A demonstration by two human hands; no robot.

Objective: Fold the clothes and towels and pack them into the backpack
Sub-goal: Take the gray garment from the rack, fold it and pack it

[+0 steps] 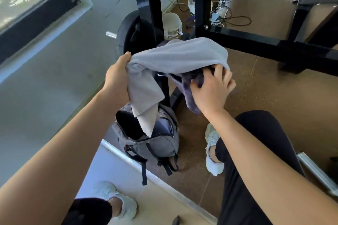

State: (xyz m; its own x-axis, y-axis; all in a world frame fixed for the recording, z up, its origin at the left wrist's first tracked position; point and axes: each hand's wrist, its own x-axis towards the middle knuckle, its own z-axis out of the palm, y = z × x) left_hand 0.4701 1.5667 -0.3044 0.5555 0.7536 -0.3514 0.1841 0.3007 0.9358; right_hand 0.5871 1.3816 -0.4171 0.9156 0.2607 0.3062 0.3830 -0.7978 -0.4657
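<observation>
A light grey towel (pixel 175 56) hangs in the air, bunched over a darker purple-grey cloth (pixel 190 95). My left hand (pixel 117 76) grips the towel's left end, and a long fold of it droops down into the bag. My right hand (pixel 212 89) clutches the dark cloth under the towel's right end. Below both hands stands a grey backpack (pixel 157 144) on the floor, its top unzipped and the dark interior showing. The towel's hanging tip reaches into that opening.
A black metal rack (pixel 237 34) with a weight plate (pixel 129 33) stands just behind the backpack. A grey wall is on the left. Cables and white bags lie on the brown floor beyond. My legs and pale shoes (pixel 213 153) flank the backpack.
</observation>
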